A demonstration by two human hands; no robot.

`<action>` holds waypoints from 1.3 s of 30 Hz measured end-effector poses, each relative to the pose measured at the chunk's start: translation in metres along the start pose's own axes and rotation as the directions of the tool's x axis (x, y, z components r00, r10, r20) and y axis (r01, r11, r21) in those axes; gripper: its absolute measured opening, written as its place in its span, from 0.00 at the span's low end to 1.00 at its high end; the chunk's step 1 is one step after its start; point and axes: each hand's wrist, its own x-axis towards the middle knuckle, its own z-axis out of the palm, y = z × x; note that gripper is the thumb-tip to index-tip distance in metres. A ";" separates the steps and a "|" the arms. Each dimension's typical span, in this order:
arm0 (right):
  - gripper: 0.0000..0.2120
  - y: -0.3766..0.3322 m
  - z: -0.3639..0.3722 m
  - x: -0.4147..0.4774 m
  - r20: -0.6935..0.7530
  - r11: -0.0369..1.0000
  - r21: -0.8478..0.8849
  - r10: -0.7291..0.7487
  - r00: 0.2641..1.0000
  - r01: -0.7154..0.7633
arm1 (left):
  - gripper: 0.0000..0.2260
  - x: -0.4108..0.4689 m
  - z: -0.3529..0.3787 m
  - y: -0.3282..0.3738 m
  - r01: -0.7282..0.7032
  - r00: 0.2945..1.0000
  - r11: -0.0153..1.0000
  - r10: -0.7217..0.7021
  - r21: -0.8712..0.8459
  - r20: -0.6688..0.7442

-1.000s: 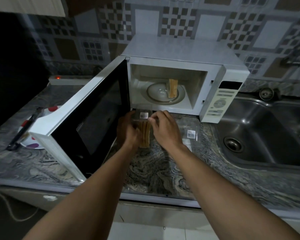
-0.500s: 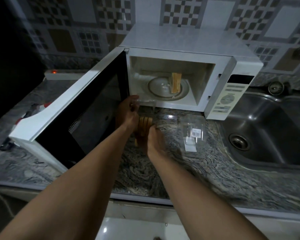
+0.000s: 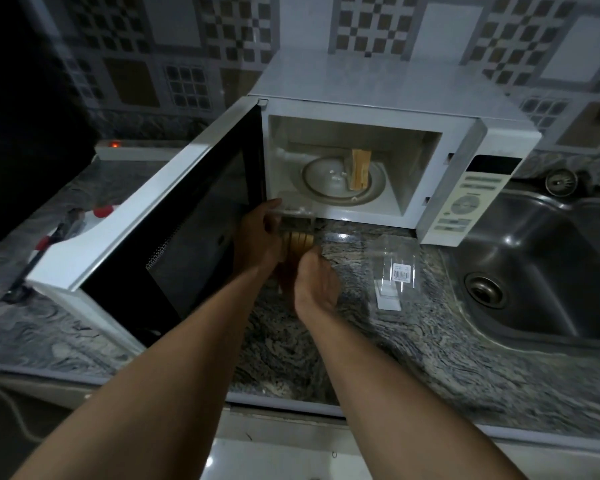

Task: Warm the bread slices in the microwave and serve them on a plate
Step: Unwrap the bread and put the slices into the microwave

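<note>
The white microwave (image 3: 378, 88) stands open, its door (image 3: 160, 244) swung out to the left. A bread slice (image 3: 360, 168) stands on edge on the glass turntable (image 3: 326, 178) inside. Just in front of the opening, my left hand (image 3: 257, 237) holds a clear plastic container (image 3: 296, 216) with its lid lifted. Several bread slices (image 3: 300, 241) stand upright in it. My right hand (image 3: 316, 284) is under and around those slices, its fingers curled on them and partly hidden. A spotted plate (image 3: 99, 214) shows behind the door at the left.
An empty clear plastic container (image 3: 397, 268) with a barcode label lies on the marble counter (image 3: 413, 341) to the right of my hands. A steel sink (image 3: 548, 271) fills the right side. A dark utensil (image 3: 39, 261) lies by the plate. The counter's front edge is near me.
The container's lid has been lifted by my left hand. My right hand dropped from the container's top to below the slices. The view moved closer to the microwave.
</note>
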 end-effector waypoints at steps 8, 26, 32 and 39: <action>0.14 0.000 -0.014 -0.016 -0.044 0.989 -0.132 -0.078 0.996 0.071 | 0.16 -0.005 0.002 0.000 0.018 0.998 1.000 -0.018 0.012 -0.060; 0.25 0.028 -0.093 -0.017 -0.162 0.993 -0.118 -0.038 0.986 0.019 | 0.20 -0.054 -0.002 0.028 0.023 0.997 1.000 -0.022 0.004 -0.073; 0.24 0.019 -0.123 0.008 -0.194 0.991 -0.113 -0.093 0.977 0.072 | 0.12 -0.067 0.034 0.038 -0.272 0.962 0.942 0.269 0.197 0.042; 0.17 0.011 -0.138 0.051 -0.143 0.995 -0.038 -0.092 0.986 0.087 | 0.18 -0.066 0.095 0.014 -0.151 0.949 0.949 0.061 0.275 0.310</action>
